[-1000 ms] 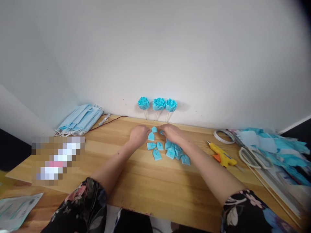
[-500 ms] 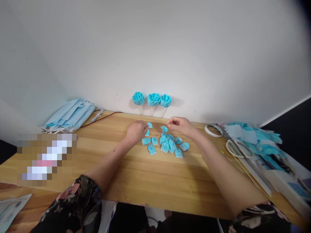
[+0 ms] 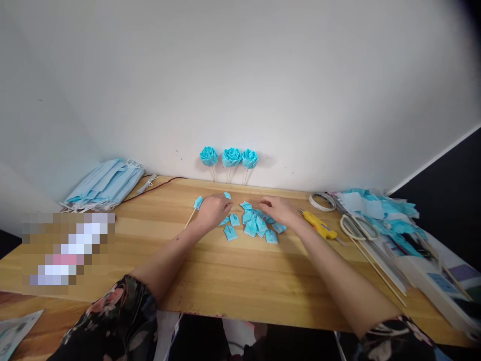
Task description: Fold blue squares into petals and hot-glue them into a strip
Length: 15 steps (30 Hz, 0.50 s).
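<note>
Two bare hands are working at the middle of the frame over a scatter of small blue folded pieces [image 3: 251,224] lying on a wooden table [image 3: 240,271]. The left hand [image 3: 214,209] is curling loosely closed over the left edge of the scatter; it appears to be gripping a thin wooden stick [image 3: 190,218] that slants down to the left, with a blue piece [image 3: 198,202] at its upper tip, though the fingers hide the actual grip. The right hand [image 3: 277,209] is lying palm down with fingers relaxed and spread, touching the right side of the scatter and pinching nothing that can be seen. Three blue paper roses [image 3: 228,157] on sticks are leaning against the white wall [image 3: 240,85] just above the hands. At the left of the frame a stack of blue face masks [image 3: 105,183] is sitting near the wall. To the right of the hands a yellow glue gun [image 3: 319,226] is lying on the wood, with a roll of tape [image 3: 320,201] just above it, white-handled scissors [image 3: 356,228] further right, and a heap of blue scraps [image 3: 387,213] at the right edge.
</note>
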Tool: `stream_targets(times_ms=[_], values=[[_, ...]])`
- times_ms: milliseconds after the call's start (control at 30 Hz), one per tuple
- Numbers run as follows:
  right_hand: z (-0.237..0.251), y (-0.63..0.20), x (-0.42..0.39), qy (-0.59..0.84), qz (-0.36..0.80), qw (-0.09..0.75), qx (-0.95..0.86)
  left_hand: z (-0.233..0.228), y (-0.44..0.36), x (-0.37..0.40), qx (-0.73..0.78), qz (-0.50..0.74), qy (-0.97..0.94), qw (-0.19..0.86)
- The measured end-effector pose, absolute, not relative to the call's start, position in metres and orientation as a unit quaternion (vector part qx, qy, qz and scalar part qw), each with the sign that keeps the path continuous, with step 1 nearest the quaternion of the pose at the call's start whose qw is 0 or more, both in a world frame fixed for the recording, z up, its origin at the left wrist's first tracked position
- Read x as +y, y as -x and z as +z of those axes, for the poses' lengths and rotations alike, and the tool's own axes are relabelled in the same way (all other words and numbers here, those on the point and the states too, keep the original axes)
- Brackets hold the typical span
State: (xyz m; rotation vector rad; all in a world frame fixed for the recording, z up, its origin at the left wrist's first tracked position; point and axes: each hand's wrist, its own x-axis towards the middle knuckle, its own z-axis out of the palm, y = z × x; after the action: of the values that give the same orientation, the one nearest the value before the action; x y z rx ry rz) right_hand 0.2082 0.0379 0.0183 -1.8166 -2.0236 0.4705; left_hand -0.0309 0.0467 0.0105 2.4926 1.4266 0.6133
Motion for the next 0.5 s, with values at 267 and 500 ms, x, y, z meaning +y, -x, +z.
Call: stream_targets(times_ms=[267, 500], values=[[0.005, -0.176, 0.073, 0.669, 0.198, 0.162, -0.698, 0.013, 0.034, 0.048, 0.485, 0.223, -0.838, 0.112], [0.022, -0.172, 0.067, 0.575, 0.279, 0.259, -0.725, 0.014, 0.036, 0.049, 0.485, 0.29, -0.815, 0.13]])
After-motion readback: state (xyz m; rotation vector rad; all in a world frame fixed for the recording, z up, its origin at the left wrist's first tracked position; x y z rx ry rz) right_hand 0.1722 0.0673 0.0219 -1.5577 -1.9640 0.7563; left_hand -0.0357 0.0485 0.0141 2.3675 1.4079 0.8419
